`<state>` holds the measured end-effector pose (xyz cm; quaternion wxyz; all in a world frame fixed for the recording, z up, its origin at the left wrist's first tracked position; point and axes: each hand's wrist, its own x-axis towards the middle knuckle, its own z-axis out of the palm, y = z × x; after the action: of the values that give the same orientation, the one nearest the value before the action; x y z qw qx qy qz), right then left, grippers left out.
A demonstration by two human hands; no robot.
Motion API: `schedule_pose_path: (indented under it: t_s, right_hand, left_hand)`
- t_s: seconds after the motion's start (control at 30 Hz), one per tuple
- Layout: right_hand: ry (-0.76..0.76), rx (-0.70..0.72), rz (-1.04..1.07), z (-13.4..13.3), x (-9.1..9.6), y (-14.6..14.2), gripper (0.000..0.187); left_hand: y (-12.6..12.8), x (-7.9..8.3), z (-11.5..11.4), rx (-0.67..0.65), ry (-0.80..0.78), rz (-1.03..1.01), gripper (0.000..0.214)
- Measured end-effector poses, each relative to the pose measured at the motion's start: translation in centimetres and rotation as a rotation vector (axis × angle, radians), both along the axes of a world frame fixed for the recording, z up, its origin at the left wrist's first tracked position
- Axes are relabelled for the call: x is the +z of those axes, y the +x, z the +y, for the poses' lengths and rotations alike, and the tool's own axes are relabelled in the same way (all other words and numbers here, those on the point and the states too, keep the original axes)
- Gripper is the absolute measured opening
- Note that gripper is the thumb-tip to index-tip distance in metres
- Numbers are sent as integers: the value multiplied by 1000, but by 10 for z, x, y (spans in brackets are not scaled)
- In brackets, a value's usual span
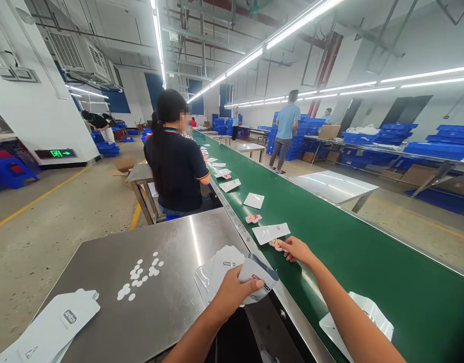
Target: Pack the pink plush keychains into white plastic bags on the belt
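Note:
My left hand (232, 292) is closed around a white printed pouch (260, 277), just over the edge between the steel table and the conveyor. Behind it, a fanned stack of white pouches (212, 267) lies on the table. Out over the green belt, my right hand (296, 249) pinches a small pink and yellow figure-like piece (277, 245), partly hidden by the fingers. A white pouch (271, 232) lies on the belt right beside that piece. Another pink piece (253, 219) rests a little farther up the belt. Under my right forearm lies one more white pouch (371, 315).
The green conveyor belt (311, 212) runs away ahead, carrying several pouches. Small white discs (135, 275) are scattered on the steel table (171, 242), with a pouch stack (61, 322) at its left corner. A person in a dark shirt (179, 166) sits ahead beside the belt.

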<state>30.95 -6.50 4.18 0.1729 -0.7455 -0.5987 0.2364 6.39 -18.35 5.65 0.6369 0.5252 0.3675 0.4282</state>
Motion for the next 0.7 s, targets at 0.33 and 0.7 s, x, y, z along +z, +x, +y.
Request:
schedule_pose_path:
  t_s: [0.33,0.7]
  right_hand:
    - [406,206,377,-85,79,-7,35]
    - [281,377,218,-140,97,-5,30]
  left_hand:
    - [36,-7,5,-67,41,-5,32]
    - [57,-18,-4,-136,94,127,32]
